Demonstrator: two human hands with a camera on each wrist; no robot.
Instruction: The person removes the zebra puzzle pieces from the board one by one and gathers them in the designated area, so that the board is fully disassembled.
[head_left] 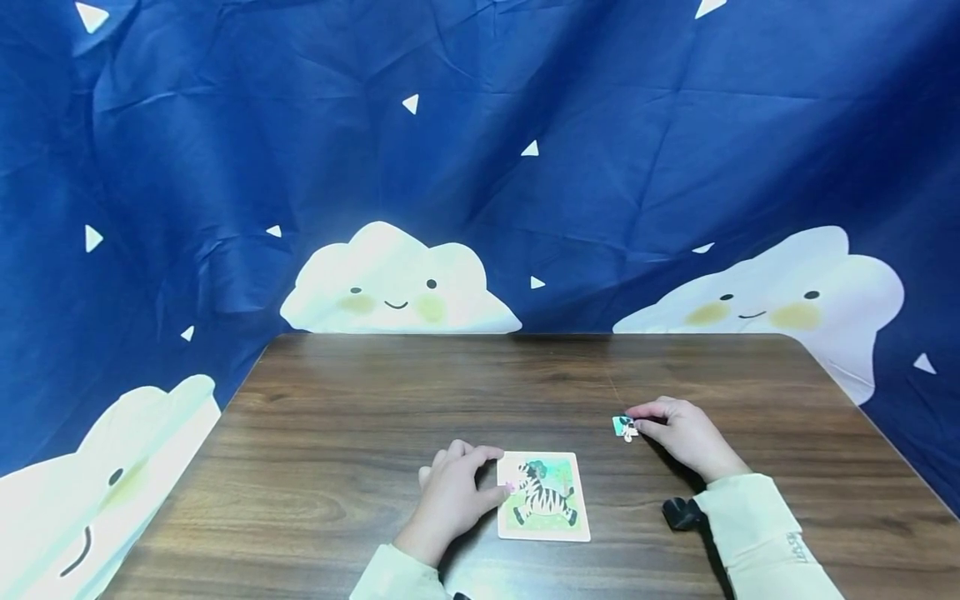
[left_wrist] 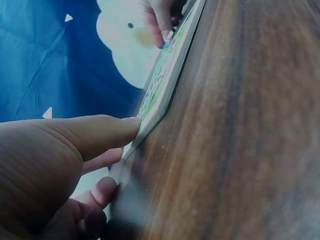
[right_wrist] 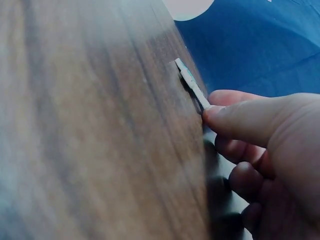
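A square wooden puzzle board (head_left: 543,533) with a zebra picture and a pale border lies flat on the table. My left hand (head_left: 455,497) holds its left edge, thumb over the border and index finger at the far left corner. In the left wrist view the thumb (left_wrist: 107,135) presses at the board's corner, the other fingers loosely bent beside it. Farther off to the right, my right hand (head_left: 686,435) pinches a small puzzle piece (head_left: 624,427), turquoise with black and white print. The right wrist view shows this thin piece (right_wrist: 189,77) edge-on, low over the wood, between thumb and index finger.
The brown wood-grain table (head_left: 360,400) has rounded far corners. Behind it hangs a blue cloth (head_left: 450,167) with smiling white clouds and small white triangles. A black device (head_left: 682,514) sits at the right wrist, below the pale green sleeve (head_left: 757,521).
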